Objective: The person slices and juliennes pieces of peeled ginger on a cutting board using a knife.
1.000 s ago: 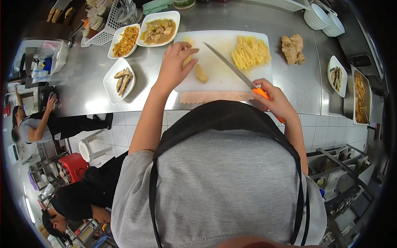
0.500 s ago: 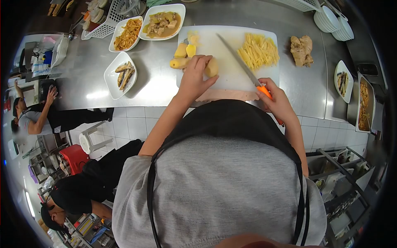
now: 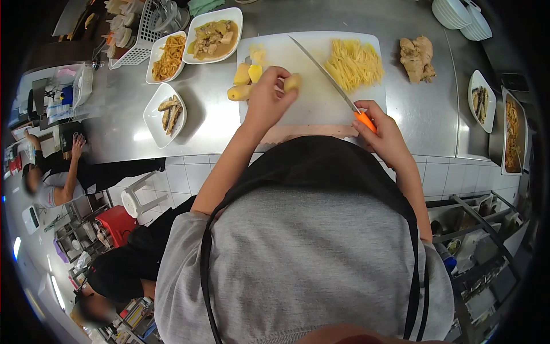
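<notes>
My left hand has its fingers closed around a pale peeled ginger piece over the white cutting board. My right hand grips the orange handle of a knife, whose long blade lies slanted across the board, tip toward the far edge. To the right of the blade is a heap of thin ginger strips. Several peeled ginger chunks sit at the board's left side, near my left hand, with thin slices behind them.
Left of the board stand bowls of noodles, a saucy dish and fish pieces. Unpeeled ginger lies to the right. Farther right are stacked white bowls and a metal tray. Two people are at the left.
My left hand has the ginger piece gripped between its fingers and turned, where before it rested against the hand on the board. The knife has barely moved. The view has shifted slightly.
</notes>
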A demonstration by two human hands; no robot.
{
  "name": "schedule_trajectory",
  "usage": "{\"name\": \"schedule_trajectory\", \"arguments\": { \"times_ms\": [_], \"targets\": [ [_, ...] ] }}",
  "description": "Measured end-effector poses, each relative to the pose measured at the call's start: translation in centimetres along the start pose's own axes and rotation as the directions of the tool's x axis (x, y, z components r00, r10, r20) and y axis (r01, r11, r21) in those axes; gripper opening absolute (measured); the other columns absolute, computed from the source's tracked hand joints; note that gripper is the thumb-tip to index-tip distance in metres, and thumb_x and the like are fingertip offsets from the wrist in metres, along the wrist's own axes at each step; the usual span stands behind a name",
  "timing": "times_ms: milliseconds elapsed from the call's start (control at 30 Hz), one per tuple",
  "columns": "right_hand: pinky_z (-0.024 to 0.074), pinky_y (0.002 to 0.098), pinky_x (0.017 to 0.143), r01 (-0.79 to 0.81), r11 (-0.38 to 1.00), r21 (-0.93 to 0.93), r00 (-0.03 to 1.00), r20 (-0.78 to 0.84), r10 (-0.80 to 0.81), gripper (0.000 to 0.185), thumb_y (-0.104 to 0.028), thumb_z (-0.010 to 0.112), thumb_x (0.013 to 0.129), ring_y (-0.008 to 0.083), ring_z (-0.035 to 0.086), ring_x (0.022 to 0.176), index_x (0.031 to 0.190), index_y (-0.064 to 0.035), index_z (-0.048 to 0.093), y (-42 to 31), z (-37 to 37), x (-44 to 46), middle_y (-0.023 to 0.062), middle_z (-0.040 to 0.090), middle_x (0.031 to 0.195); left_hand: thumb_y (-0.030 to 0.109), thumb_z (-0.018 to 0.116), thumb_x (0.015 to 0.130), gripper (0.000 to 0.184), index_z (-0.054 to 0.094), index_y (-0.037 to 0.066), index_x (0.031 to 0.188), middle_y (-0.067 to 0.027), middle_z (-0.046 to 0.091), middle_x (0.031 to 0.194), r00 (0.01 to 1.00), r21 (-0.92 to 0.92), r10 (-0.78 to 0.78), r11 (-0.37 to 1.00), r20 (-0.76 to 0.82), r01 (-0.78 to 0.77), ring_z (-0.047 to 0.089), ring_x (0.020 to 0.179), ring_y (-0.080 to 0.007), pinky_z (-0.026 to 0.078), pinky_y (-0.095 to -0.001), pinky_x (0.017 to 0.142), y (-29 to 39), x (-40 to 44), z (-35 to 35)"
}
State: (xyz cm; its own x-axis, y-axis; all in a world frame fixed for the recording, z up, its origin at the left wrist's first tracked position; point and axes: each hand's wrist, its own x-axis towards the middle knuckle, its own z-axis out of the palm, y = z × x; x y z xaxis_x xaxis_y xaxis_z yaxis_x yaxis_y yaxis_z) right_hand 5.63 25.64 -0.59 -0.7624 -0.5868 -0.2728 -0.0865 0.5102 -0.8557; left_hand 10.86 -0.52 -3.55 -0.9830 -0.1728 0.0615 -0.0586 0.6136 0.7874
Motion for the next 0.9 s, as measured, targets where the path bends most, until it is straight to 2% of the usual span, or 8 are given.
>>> {"name": "schedule_trajectory", "arguments": {
  "times_ms": [67,200,333,533,633,700,833,900],
  "targets": [
    [0.0469,0.0335,0.076,-0.028,1.000,0.006,0.999,0.028,0.028,0.031,-0.022,0.060,0.090,0.0268,0.062,0.081,0.115,-0.0052,0.052,-0.4,-0.1,0.0,0.0158,0.063,0.089,0.007,0.066,0.080,0.024,0.052,0.002,0.099,-0.0061,0.055,0.096,0.976,-0.470,-0.214,0.865,-0.032,0.174,0.053,0.084,-0.0143,0.052,-0.0268,0.066,-1.6,0.2,0.9],
    [0.0473,0.0350,0.078,-0.043,0.997,0.058,0.998,0.040,0.041,0.032,-0.023,0.060,0.090,0.0293,0.062,0.085,0.115,-0.0051,0.051,-0.5,0.4,0.4,0.0173,0.063,0.093,0.005,0.061,0.087,0.021,0.050,0.001,0.104,-0.0039,0.054,0.102,0.977,-0.341,-0.175,0.932,-0.121,0.125,0.051,0.087,-0.0092,0.051,-0.0227,0.071,-0.9,-0.7,1.5],
    [0.0474,0.0354,0.078,-0.052,0.999,0.015,0.996,0.076,0.051,0.033,-0.023,0.060,0.089,0.0305,0.063,0.086,0.116,-0.0056,0.050,-0.1,0.8,0.5,0.0180,0.064,0.093,0.004,0.064,0.082,0.021,0.052,0.001,0.100,-0.0052,0.050,0.100,0.975,-0.391,-0.145,0.918,-0.169,0.068,0.051,0.083,-0.0122,0.053,-0.0255,0.068,-1.6,-1.0,1.5],
    [0.0476,0.0354,0.078,-0.055,0.998,-0.011,0.996,0.072,0.055,0.033,-0.023,0.060,0.089,0.0303,0.062,0.086,0.116,-0.0056,0.050,0.0,1.0,0.9,0.0181,0.063,0.093,0.002,0.064,0.079,0.028,0.059,0.005,0.107,-0.0055,0.052,0.103,0.996,-0.186,-0.084,0.979,-0.018,0.079,0.054,0.082,-0.0121,0.050,-0.0223,0.062,-1.3,-1.0,0.1],
    [0.0477,0.0356,0.078,-0.059,0.998,0.030,0.997,0.051,0.058,0.034,-0.023,0.060,0.090,0.0300,0.062,0.087,0.117,-0.0057,0.051,-0.1,0.9,0.9,0.0186,0.063,0.094,0.003,0.066,0.078,0.029,0.061,0.007,0.106,-0.0039,0.054,0.104,0.995,-0.161,-0.103,0.982,-0.005,0.101,0.053,0.092,-0.0135,0.050,-0.0255,0.072,-0.8,-1.2,0.2],
    [0.0475,0.0338,0.077,-0.050,0.997,0.063,0.999,0.015,0.049,0.034,-0.021,0.060,0.089,0.0270,0.062,0.084,0.118,-0.0060,0.051,-0.3,1.0,0.6,0.0170,0.062,0.091,0.002,0.068,0.075,0.028,0.063,0.007,0.102,-0.0042,0.054,0.106,0.948,0.330,0.301,0.910,-0.107,-0.252,0.053,0.094,-0.0186,0.048,-0.0303,0.077,-1.2,-1.7,0.7],
    [0.0455,0.0277,0.073,0.071,0.993,0.091,0.992,-0.115,-0.060,0.036,-0.014,0.063,0.087,0.0168,0.056,0.077,0.121,-0.0066,0.051,-0.5,0.5,0.1,0.0102,0.057,0.084,0.007,0.071,0.072,0.031,0.063,0.007,0.102,-0.0082,0.053,0.105,0.948,0.179,0.305,0.942,-0.094,-0.285,0.050,0.096,-0.0260,0.043,-0.0350,0.085,-1.4,-2.8,0.9],
    [0.0446,0.0263,0.073,0.111,0.988,0.108,0.979,-0.185,-0.089,0.037,-0.012,0.064,0.086,0.0149,0.054,0.077,0.121,-0.0068,0.052,-0.9,-0.2,0.1,0.0085,0.056,0.085,0.003,0.072,0.072,0.042,0.056,0.007,0.111,-0.0094,0.051,0.110,0.916,0.161,0.309,0.948,-0.255,-0.275,0.052,0.096,-0.0216,0.047,-0.0328,0.078,-1.4,-3.1,0.0]
  ]
}}
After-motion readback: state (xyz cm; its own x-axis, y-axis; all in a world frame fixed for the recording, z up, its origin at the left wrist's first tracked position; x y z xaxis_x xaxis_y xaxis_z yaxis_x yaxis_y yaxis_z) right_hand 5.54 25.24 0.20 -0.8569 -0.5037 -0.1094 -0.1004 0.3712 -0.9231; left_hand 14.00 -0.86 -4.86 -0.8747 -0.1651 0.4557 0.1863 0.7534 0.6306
